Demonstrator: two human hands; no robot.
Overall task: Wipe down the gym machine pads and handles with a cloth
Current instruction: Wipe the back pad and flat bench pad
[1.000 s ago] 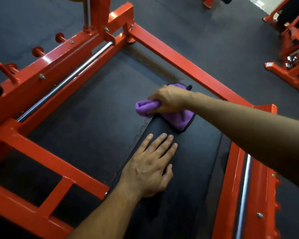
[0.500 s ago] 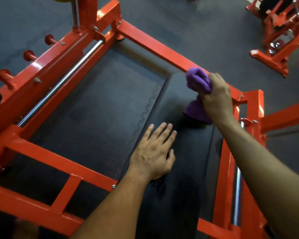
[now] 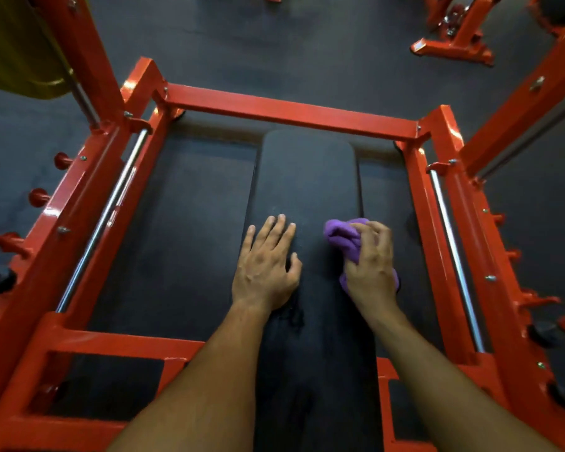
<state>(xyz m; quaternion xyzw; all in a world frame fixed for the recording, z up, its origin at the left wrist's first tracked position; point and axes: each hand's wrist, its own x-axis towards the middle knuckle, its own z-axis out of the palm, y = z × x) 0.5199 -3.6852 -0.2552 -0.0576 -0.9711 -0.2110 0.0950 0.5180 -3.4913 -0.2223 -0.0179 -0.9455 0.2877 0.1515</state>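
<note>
Head view: your left hand [image 3: 265, 269] lies flat on the black bench pad [image 3: 307, 177], fingers straight and slightly spread, thumb angled out toward your right hand. Your right hand [image 3: 371, 269] rests on the same pad, just beside the left but apart from it, its fingers curled round a bunched purple cloth [image 3: 341, 236]. The cloth bulges out past your right fingertips on the thumb side, and a smaller fold shows at the heel of that hand; it sits against the pad surface near the pad's right edge. Beyond both sets of fingertips the pad runs on to its rounded far end, just short of the orange crossbar [image 3: 291, 112]. Outboard of each hand, well apart from the fingers, a chrome guide rod [image 3: 101, 220] runs along the orange frame on the left, with its counterpart on the right.
</note>
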